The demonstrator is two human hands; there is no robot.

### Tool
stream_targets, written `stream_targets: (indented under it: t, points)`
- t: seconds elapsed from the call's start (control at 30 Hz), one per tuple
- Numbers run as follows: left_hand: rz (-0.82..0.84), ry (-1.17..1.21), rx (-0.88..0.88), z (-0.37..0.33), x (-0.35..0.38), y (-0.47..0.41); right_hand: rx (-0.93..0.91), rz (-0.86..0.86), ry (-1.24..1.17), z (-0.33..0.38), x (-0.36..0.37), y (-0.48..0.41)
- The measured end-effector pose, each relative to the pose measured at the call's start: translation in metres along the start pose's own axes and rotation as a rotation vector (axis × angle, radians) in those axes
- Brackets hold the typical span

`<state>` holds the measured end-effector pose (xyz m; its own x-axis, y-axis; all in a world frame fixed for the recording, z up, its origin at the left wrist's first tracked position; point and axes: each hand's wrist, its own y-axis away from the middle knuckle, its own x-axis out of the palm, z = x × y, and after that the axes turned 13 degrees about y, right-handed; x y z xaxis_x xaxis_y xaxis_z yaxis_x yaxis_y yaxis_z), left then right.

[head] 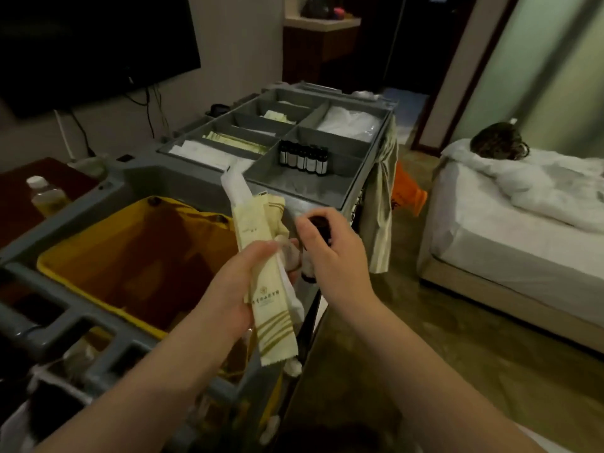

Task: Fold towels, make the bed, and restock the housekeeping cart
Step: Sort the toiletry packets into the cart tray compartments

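Gripping cream, olive-striped packets (273, 310), L hand (228, 289); dark bottle (322, 227), R hand (335, 256).

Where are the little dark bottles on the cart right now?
In the head view, the dark bottles stand in a row in the nearest right compartment of the cart tray, against its far-left wall, just right of the cream sachets.

The cart tray (294, 192) carried five dark bottles (302, 160) in one row toward its near edge. The right hand (330, 253) held one further bottle (321, 227). The left hand (225, 289) held at least two cream packets (273, 308). One bed (506, 230) was present.
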<state>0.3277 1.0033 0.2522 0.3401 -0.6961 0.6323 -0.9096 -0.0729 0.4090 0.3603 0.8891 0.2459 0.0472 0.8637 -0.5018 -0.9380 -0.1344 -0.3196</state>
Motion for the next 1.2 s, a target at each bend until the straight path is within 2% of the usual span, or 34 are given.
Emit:
stream_targets:
  t: [0.2, 0.33, 0.4, 0.57, 0.67, 0.8, 1.07, 1.2]
  points:
    - [-0.11, 0.052, 0.066, -0.013, 0.042, -0.083, -0.119, 0.112, 0.114, -0.043, -0.013, -0.116]
    - [-0.22, 0.157, 0.152, -0.016, 0.07, -0.148, -0.207, 0.095, 0.088, -0.091, -0.029, -0.209]
    - [-0.251, 0.218, 0.194, -0.017, 0.089, -0.179, -0.188, 0.111, 0.097, -0.119, -0.039, -0.256]
    - [-0.344, 0.248, 0.264, -0.011, 0.117, -0.232, -0.189, 0.324, 0.388, -0.181, -0.043, -0.343]
    - [-0.412, 0.299, 0.3, -0.013, 0.125, -0.252, -0.256, 0.497, 0.552, -0.198, -0.037, -0.365]
    - [-0.423, 0.335, 0.343, -0.023, 0.128, -0.277, -0.376, 0.579, 0.648, -0.211, -0.019, -0.381]
    - [-0.365, 0.354, 0.351, -0.033, 0.124, -0.314, -0.491, 0.603, 0.68, -0.214, -0.017, -0.388]
    - [-0.387, 0.363, 0.337, -0.036, 0.128, -0.32, -0.464, 0.544, 0.632, -0.206, -0.02, -0.399]
